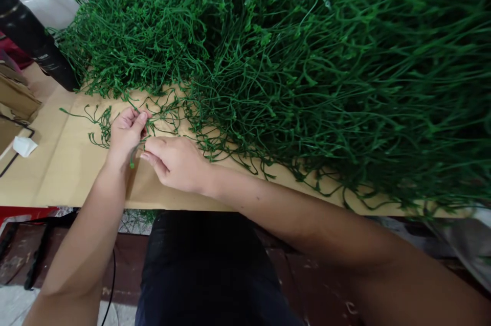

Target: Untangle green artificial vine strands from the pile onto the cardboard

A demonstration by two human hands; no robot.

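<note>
My left hand [128, 129] is closed, thumb against the fingers, with green plastic stems [100, 124] sticking out on its left side. Just to its right, my right hand [174, 160] pinches a thin green plastic stem, whose pale tip [132, 164] hangs down between the two wrists. Both hands are low over the cardboard-covered table [80, 172], close together but apart. Behind them loose green stems [169, 111] lie on the cardboard. A large heap of the same artificial grass stems [268, 60] fills the table's back and right.
At the back left a black bottle [42, 40] stands upright. Cardboard boxes [15, 93] and a small white block [25, 146] sit at the left edge. Stems hang over the table's front edge on the right. My legs [207, 270] are below.
</note>
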